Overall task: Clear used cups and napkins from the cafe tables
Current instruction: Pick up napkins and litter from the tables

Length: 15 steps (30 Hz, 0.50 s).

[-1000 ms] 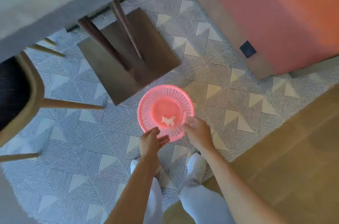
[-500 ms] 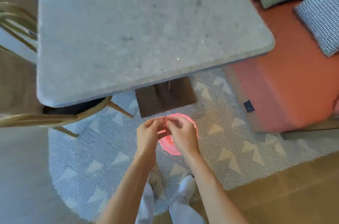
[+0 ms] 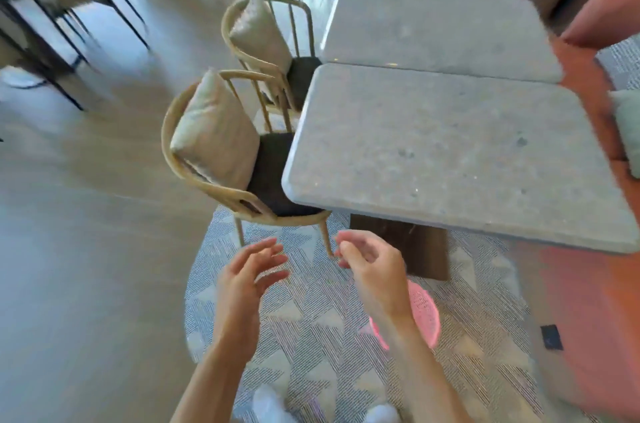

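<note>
two hands: both are hanging in the air over the patterned rug (image 3: 311, 329), holding nothing; a second ago they were down at the pink basket (image 3: 424, 313), and half a second ago they were meeting above it.
left hand (image 3: 244, 279): fingers are spreading loose and wide, gripping nothing.
right hand (image 3: 372, 265): fingers are curling lightly around nothing, with the forearm crossing over the basket.
basket: it is sitting on the rug near the foot of the nearer table (image 3: 460, 163), partly hidden by the right forearm; its contents are not showing now, though a scrap of white was lying in it a second ago.
view: it is rising from the floor to the room, so the person is probably straightening up.
tabletops: the nearer table and the farther table (image 3: 440, 31) are both showing no cups or napkins.
meaning: this pair seems done, and other tables likely come next.
</note>
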Motion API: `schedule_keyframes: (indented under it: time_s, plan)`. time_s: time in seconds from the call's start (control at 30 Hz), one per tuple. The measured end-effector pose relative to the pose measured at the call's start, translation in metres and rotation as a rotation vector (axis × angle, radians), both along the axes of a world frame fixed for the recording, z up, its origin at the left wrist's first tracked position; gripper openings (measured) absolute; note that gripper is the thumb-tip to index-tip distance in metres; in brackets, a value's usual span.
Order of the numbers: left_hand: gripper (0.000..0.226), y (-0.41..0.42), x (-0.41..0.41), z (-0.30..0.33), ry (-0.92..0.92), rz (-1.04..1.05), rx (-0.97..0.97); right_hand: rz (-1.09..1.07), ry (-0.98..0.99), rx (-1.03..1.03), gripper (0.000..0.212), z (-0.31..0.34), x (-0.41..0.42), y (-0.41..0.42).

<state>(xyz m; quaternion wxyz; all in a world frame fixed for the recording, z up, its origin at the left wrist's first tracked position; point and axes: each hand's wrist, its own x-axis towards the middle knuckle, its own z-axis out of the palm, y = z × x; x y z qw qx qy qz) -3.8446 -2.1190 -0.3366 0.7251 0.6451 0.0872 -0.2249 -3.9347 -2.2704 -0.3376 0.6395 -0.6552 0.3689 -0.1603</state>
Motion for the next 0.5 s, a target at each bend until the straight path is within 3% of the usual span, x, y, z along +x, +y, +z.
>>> schedule_keyframes:
  time_s: [0.5]
  plan:
    - [0.025,0.243,0.139,0.088,-0.258,0.369,-0.194,0.344,-0.153,-0.088,0.015,0.075,0.195,0.199]
